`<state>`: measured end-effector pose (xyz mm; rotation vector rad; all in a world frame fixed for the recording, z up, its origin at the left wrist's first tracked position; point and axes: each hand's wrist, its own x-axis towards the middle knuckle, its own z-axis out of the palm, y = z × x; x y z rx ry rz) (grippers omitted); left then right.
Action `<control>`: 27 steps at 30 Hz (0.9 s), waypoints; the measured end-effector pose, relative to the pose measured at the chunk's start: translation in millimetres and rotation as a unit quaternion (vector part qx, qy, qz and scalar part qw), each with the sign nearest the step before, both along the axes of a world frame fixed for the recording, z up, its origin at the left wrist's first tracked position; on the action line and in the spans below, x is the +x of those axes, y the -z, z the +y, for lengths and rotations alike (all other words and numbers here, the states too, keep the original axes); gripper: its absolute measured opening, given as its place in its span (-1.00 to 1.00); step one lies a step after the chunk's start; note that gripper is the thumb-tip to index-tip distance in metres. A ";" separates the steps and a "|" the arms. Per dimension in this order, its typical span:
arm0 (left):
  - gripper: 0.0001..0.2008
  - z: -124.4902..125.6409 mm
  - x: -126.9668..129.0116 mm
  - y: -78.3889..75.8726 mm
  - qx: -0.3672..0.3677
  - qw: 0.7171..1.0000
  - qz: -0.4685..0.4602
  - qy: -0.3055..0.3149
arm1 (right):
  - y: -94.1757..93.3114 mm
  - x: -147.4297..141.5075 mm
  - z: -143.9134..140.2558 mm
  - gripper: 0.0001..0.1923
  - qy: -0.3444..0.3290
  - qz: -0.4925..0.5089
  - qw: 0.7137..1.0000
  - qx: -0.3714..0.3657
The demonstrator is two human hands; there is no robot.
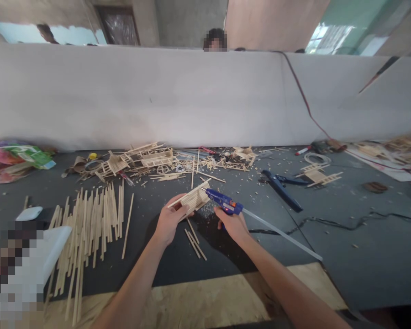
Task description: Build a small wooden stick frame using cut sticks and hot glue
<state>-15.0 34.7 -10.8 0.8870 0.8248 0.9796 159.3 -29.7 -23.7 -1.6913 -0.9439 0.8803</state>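
Observation:
My left hand (171, 217) is closed around a small wooden stick model (196, 197), a piece made of thin sticks set side by side, with one longer stick along its upper edge. In my right hand (233, 224) is a blue hot glue gun (224, 201), its nozzle touching or nearly touching the model's right end. A long translucent glue stick (284, 235) sticks out of the gun's back. Just below the model, a few short loose sticks (195, 244) lie on the dark table. My right fingers are partly hidden beneath the gun.
A spread of wooden sticks (89, 224) lies at left. Built stick pieces (157, 157) and scraps line the back, before a white partition (157, 96). Dark blue cutters (282, 189), a small stick frame (318, 176) and a black cord (345, 224) are at right. A person's head shows beyond the partition.

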 end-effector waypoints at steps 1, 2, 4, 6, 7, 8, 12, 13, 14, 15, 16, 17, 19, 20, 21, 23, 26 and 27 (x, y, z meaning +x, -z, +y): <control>-0.55 -0.1 0.0 -0.6 0.000 1.000 -0.001 -0.002 | -0.8 0.0 -0.1 -0.73 0.004 0.003 1.000 0.001; -0.55 -0.2 0.1 -1.2 0.000 1.000 -0.001 -0.003 | -1.4 0.0 0.0 -0.73 0.010 0.008 1.000 0.002; -0.55 -0.1 0.1 -2.4 -0.004 1.000 0.001 -0.006 | -1.7 0.1 0.5 -0.73 0.026 0.018 0.999 0.006; -0.55 0.3 0.0 -3.2 -0.011 1.000 0.007 -0.012 | -0.9 0.2 1.5 -0.73 0.042 0.031 0.999 0.010; -0.55 0.6 -0.1 -3.2 -0.013 1.000 0.009 -0.014 | -0.1 0.4 2.1 -0.73 0.049 0.037 0.998 0.011; -0.55 0.9 -0.3 -3.0 -0.014 1.000 0.010 -0.016 | 0.7 0.6 2.7 -0.73 0.055 0.043 0.997 0.012; -0.56 1.9 -1.0 -0.4 -0.008 1.000 0.010 -0.017 | 4.3 1.7 5.2 -0.71 0.075 0.065 0.995 0.013; -0.56 2.0 -1.2 0.3 -0.006 1.000 0.009 -0.017 | 5.0 2.0 5.8 -0.72 0.079 0.070 0.994 0.013; -0.57 2.1 -1.3 0.7 -0.005 1.000 0.009 -0.018 | 5.7 2.2 6.2 -0.72 0.082 0.075 0.994 0.014; -0.57 2.2 -1.4 0.9 -0.004 1.000 0.009 -0.018 | 6.2 2.4 6.6 -0.73 0.084 0.080 0.993 0.016; -0.58 2.3 -1.6 0.9 -0.003 1.000 0.008 -0.017 | 6.7 2.6 6.8 -0.73 0.085 0.085 0.993 0.016; -0.58 2.3 -1.7 0.7 -0.002 1.000 0.008 -0.017 | 7.0 2.8 7.0 -0.73 0.087 0.089 0.992 0.017; -0.58 2.5 -1.9 0.0 -0.002 1.000 0.007 -0.019 | 7.3 3.2 7.1 -0.72 0.090 0.097 0.991 0.019; -0.57 2.6 -2.1 -0.2 -0.003 1.000 0.006 -0.019 | 7.3 3.4 7.0 -0.72 0.091 0.101 0.991 0.020; -0.57 2.8 -2.3 -0.4 -0.004 1.000 0.006 -0.019 | 7.1 3.5 7.0 -0.72 0.091 0.105 0.990 0.022; -0.56 3.1 -2.5 -0.2 -0.005 1.000 0.008 -0.018 | 6.6 3.7 7.0 -0.72 0.091 0.114 0.989 0.025; -0.57 3.6 -2.6 0.6 -0.002 1.000 0.008 -0.016 | 6.2 3.4 7.0 -0.72 0.092 0.128 0.987 0.028; -0.57 3.8 -2.6 0.6 -0.002 1.000 0.006 -0.017 | 6.3 3.3 7.0 -0.72 0.093 0.132 0.986 0.028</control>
